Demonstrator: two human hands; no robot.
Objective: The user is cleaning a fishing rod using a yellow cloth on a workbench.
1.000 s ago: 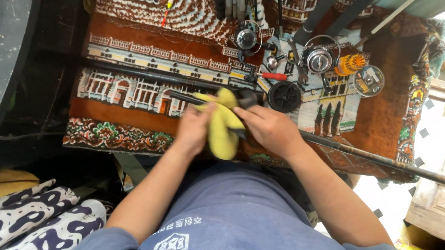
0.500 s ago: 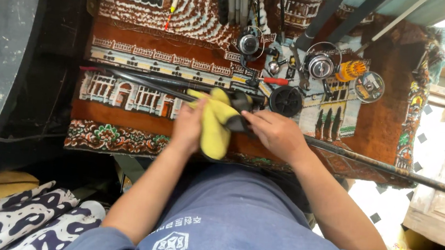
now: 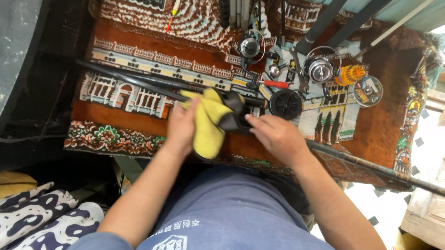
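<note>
**Two hands working a yellow cloth on a fishing rod**

The left hand (image 3: 181,126) is pressing a yellow cloth (image 3: 209,123) against a dark rod (image 3: 145,82), its fingers curled into the cloth and grasping it. The right hand (image 3: 278,138) is lying just beside the cloth on the rod's thicker part, fingers bent down over it and gripping; how tightly is hard to tell. The rod is lying across a patterned rug (image 3: 125,115), its thin end reaching toward the left edge and its butt (image 3: 392,174) running off past the rug's right side.

Just beyond the hands, a black spool (image 3: 286,104) is sitting on the rug, close to the rod. Further up, two silver reels (image 3: 250,47) (image 3: 320,69) are resting among small parts, with a red-handled tool (image 3: 272,83) between them, an orange spool (image 3: 351,74) and a round tin (image 3: 368,90) to the right. Several more rods (image 3: 237,1) are lying at the top of the rug. A black-and-white cloth (image 3: 17,222) is lying at the lower left.
</note>
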